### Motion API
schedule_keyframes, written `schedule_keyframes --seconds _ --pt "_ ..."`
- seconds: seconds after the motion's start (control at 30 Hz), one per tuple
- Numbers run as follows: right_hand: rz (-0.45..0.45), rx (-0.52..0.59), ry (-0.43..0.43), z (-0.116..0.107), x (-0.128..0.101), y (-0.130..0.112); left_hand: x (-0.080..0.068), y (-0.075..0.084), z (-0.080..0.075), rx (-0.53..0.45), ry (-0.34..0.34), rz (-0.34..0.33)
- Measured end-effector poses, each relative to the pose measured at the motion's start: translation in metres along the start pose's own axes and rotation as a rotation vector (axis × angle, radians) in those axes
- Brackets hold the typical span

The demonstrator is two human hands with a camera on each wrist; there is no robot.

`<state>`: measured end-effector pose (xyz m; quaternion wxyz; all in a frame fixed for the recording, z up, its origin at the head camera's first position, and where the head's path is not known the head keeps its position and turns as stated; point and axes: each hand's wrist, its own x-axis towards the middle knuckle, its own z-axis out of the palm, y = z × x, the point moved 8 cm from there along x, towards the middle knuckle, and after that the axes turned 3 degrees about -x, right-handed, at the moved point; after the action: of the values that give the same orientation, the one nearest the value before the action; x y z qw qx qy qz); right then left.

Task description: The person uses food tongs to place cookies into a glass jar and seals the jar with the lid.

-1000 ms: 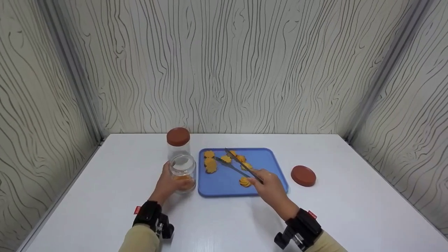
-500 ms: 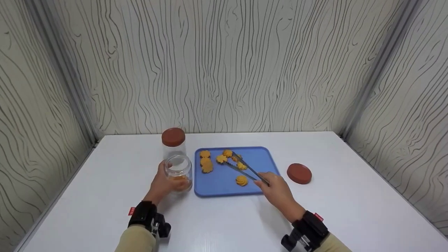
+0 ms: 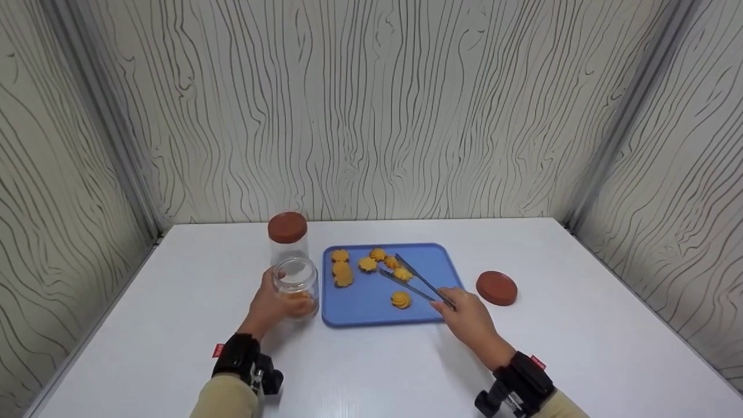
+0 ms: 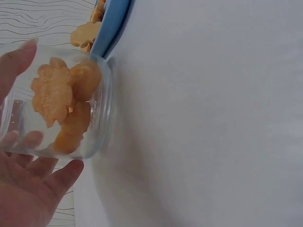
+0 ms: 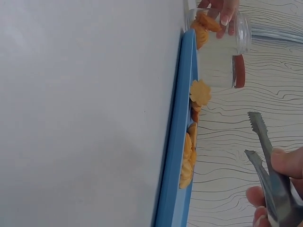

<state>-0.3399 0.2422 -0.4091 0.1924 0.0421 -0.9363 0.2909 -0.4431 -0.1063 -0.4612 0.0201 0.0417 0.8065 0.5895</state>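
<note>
My left hand [image 3: 276, 303] grips an open glass jar [image 4: 28, 101] with several flower-shaped cookies [image 4: 53, 92] at its bottom. In the head view the jar stands upright just left of the blue tray [image 3: 365, 316]. My right hand [image 3: 469, 319] holds metal tongs [image 5: 265, 163] above the tray, their tips spread apart with nothing pinched between them. In the head view the tips lie either side of a yellow cookie [image 3: 403, 274]. More cookies rest on the tray: a row at its left, a few near the back middle, and a swirled one [image 3: 400, 299] nearer the front.
Behind the held jar stands a second jar with a red-brown lid [image 3: 288, 227]. A loose red-brown lid [image 3: 497, 288] lies on the white table [image 3: 371, 371] right of the tray. Wood-patterned panels [image 3: 360, 116] rise at the back and sides.
My right hand has drawn the tongs to the right, from the back-middle cookies to around the cookie at right, tips still spread. The left hand keeps its hold on the jar.
</note>
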Motion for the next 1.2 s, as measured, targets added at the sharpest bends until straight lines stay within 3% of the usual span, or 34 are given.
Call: schedule_keyframes --seconds 0.63,1.2 --pt "-0.011 -0.027 0.02 -0.003 -0.006 0.014 0.0 -0.002 0.0 -0.014 -0.003 0.002" --pt "0.014 -0.044 -0.03 0.002 -0.011 0.02 0.001 -0.004 0.0 -0.036 -0.012 -0.008"
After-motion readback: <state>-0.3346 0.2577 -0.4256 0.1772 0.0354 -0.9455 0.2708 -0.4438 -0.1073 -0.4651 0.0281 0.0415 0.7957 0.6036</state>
